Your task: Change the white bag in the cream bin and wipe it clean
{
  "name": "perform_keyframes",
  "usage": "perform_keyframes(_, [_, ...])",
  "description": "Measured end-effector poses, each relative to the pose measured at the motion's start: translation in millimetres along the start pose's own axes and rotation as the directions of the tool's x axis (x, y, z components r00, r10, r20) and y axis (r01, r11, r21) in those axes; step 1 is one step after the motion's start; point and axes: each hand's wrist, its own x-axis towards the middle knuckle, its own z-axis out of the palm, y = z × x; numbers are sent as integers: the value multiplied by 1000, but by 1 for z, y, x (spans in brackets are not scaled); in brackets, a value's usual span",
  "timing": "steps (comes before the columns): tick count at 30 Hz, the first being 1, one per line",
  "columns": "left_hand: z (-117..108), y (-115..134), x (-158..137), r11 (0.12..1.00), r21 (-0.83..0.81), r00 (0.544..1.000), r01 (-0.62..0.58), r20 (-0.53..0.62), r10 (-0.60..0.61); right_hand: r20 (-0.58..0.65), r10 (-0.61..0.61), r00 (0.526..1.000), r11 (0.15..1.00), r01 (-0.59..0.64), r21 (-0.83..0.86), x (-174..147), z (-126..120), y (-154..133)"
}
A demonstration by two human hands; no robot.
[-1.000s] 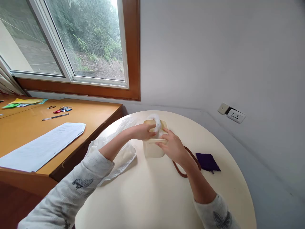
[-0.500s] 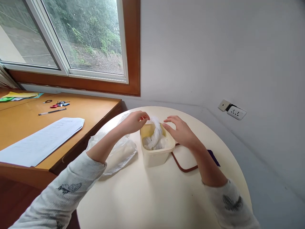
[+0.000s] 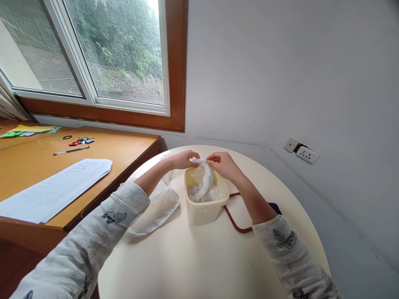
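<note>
Pinching: left hand (image 3: 186, 160) and right hand (image 3: 222, 165) both have fingers together on the upper end of the twisted white bag (image 3: 205, 180).
Bag: plastic by the look of it; twist runs from the grip down into the cream tub (image 3: 204, 214), rest bunched inside.
Change: half a second ago both hands hung open beside the twist; now its end is held from both sides, so it can be worked.
Round surface (image 3: 187, 265): translucent bag (image 3: 158, 207) left of tub, brown rounded frame (image 3: 231, 220) right, purple cloth (image 3: 274, 207) mostly hidden by the arm.
Wooden surface (image 3: 131, 143): papers (image 3: 62, 189), pen (image 3: 71, 150), keys (image 3: 82, 140), below window (image 3: 124, 54).
Wall: socket (image 3: 308, 154) at right.
</note>
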Motion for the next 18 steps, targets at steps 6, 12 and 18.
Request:
perform_keyframes(6, [-28,17,-1,1000,-9,999,11,-53,-12,-99,-15,995,994,26,110,3,1,10])
perform_keyframes(12, [-58,51,-15,984,-138,987,111,132,-93,-216,-21,976,971,72,229,5,6,13])
perform_keyframes(18, [-55,61,-17,846,-521,992,114,22,-121,-368,-22,930,943,141,301,-1,3,-4])
